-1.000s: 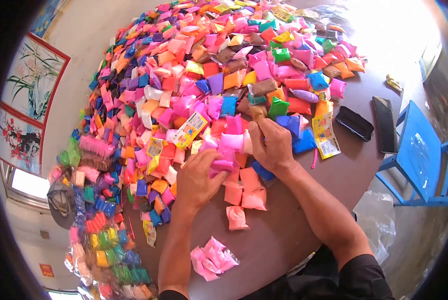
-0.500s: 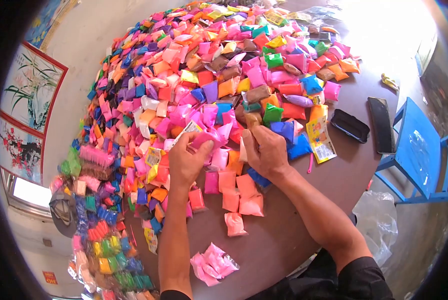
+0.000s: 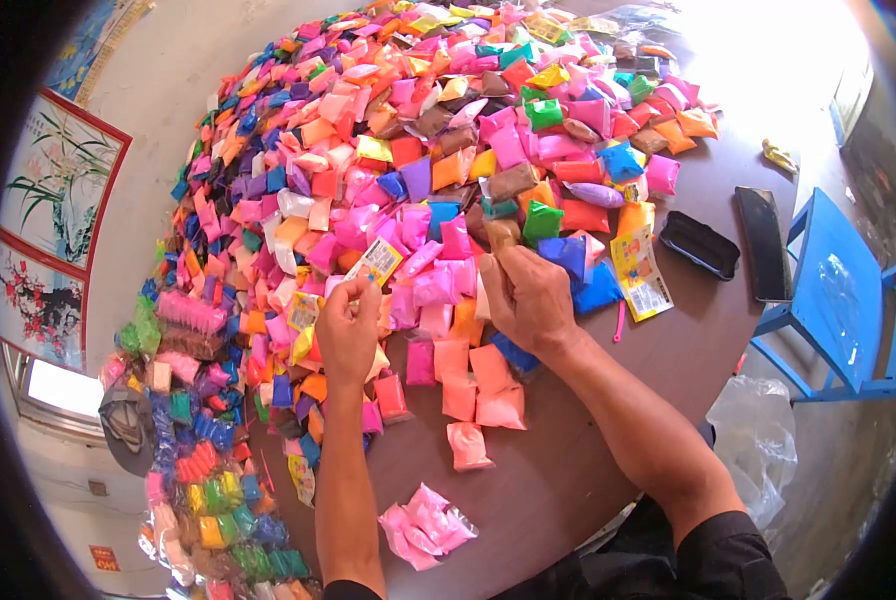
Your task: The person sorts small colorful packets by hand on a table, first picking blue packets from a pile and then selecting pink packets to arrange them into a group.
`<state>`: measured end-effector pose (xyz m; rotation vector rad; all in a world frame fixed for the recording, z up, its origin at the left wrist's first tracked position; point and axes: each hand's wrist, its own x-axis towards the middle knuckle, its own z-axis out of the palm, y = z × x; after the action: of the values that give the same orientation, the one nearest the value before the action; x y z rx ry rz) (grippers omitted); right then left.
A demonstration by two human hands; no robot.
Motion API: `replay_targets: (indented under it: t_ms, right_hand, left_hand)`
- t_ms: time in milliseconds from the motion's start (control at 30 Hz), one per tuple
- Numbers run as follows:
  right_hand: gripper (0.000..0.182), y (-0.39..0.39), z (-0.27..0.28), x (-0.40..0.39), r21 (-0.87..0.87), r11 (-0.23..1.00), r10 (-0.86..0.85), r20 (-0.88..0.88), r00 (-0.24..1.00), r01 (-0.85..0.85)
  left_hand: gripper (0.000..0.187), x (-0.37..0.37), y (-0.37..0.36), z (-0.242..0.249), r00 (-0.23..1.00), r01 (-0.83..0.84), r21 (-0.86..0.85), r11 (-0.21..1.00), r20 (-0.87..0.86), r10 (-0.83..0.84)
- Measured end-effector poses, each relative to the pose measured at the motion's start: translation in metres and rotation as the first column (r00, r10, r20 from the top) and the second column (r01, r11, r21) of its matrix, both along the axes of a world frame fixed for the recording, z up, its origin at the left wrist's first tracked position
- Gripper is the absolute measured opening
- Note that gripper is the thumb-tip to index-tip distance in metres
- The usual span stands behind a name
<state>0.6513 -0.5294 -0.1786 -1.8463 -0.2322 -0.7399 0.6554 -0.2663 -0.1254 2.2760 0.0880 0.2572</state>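
My left hand (image 3: 348, 335) is over the front of the packet pile, fingers bent in toward the thumb. Its fingertips overlap the lower edge of a yellow and white printed card (image 3: 382, 258); I cannot tell what is pinched in them. To its right lie several bright pink packets (image 3: 434, 287). My right hand (image 3: 534, 300) is closed, back of the hand up, right against a brown packet (image 3: 503, 236); the inside of its grip is hidden. Green (image 3: 542, 222) and blue packets (image 3: 596, 288) lie beside it. Peach-coloured packets (image 3: 500, 407) sit on the table between my forearms.
The heap of colourful packets (image 3: 368, 110) covers much of the brown table (image 3: 568, 500). Pale pink packets (image 3: 428, 525) lie near my body. At the right are another printed card (image 3: 640, 275), a black tray (image 3: 700, 247), a dark flat object (image 3: 763, 247) and a blue chair (image 3: 833, 290).
My left hand has let go of a bright pink packet, which is left among the pink ones, and drawn back slightly left. More of the printed card shows. My right hand has hardly moved.
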Motion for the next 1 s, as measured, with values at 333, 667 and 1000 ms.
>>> replay_targets:
  t_ms: [333,667,1000]
  right_hand:
    - [0.029,0.001,-0.001,0.000,-0.022,1.000,0.003,-0.012,1.000,-0.003]
    - [0.030,0.001,-0.002,0.000,-0.034,0.999,0.003,-0.020,1.000,-0.004]
    - [0.029,0.000,-0.002,0.000,-0.029,1.000,0.005,-0.037,0.999,-0.006]
  left_hand:
    - [0.052,-0.015,-0.009,-0.015,0.992,0.127,0.122,0.984,-0.026,-0.125]
    - [0.055,-0.005,-0.002,-0.011,0.986,0.040,-0.227,0.973,-0.149,-0.075]
    - [0.038,-0.022,-0.028,0.001,0.941,0.061,0.519,0.853,0.256,-0.223]
